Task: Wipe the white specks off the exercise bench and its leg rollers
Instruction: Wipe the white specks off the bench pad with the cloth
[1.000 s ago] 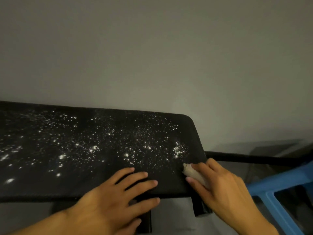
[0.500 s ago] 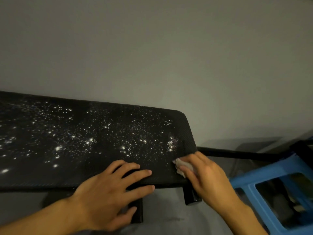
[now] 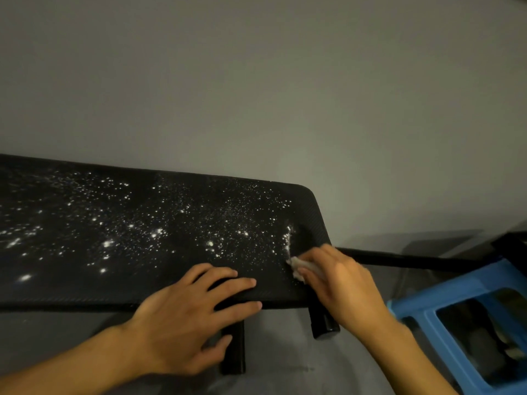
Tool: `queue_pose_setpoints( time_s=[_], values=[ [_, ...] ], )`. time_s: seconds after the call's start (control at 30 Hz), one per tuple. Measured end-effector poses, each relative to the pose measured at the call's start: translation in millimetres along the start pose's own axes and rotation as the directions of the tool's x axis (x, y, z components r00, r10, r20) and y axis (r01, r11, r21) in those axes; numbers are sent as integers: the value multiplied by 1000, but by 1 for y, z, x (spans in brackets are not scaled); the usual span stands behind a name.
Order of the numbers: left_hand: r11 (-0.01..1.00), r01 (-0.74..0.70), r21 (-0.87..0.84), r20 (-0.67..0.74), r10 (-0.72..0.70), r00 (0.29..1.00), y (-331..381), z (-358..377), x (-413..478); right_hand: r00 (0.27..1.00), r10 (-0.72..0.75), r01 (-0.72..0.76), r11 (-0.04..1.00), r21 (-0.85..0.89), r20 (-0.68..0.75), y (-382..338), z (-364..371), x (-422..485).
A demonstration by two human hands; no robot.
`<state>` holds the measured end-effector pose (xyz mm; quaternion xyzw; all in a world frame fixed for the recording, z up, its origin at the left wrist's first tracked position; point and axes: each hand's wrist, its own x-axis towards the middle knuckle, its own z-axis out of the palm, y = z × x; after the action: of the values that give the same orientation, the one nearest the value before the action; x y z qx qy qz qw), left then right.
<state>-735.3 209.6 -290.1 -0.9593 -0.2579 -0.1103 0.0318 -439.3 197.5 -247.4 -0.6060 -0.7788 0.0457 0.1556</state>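
Grey wall [image 3: 256, 81] fills the upper frame. Below it the black exercise bench [image 3: 71, 289], dusted with white specks [image 3: 156, 232], runs lengthwise from the left edge to a rounded end at centre right. The left hand [image 3: 188, 317] lies flat with fingers spread on its near edge, and the right hand [image 3: 345, 283] pinches a white wipe [image 3: 296, 266] against the pad near that end.

Black desk [image 3: 71, 290], specks [image 3: 156, 232] all over; left hand [image 3: 188, 306] flat on its near edge, cloth [image 3: 296, 266] by the right end.
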Motion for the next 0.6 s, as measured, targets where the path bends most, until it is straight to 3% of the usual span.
queue_pose_setpoints(
  time_s=[0.2, 0.4, 0.6],
  values=[
    [1000, 26, 1, 1, -26, 1000, 3, 0, 2, 982, 178, -181, 982, -56, -63, 3, 10, 74],
    [1000, 29, 1, -6, -29, 1000, 4, 1, 1, 1000, -22, 22, 1000, 6, -11, -2, 2, 16],
    [999, 48, -16, -25, -48, 999, 5, 1, 1, 994, 78, -85, 991, -99, -79, 12, 13, 68]
  ],
)
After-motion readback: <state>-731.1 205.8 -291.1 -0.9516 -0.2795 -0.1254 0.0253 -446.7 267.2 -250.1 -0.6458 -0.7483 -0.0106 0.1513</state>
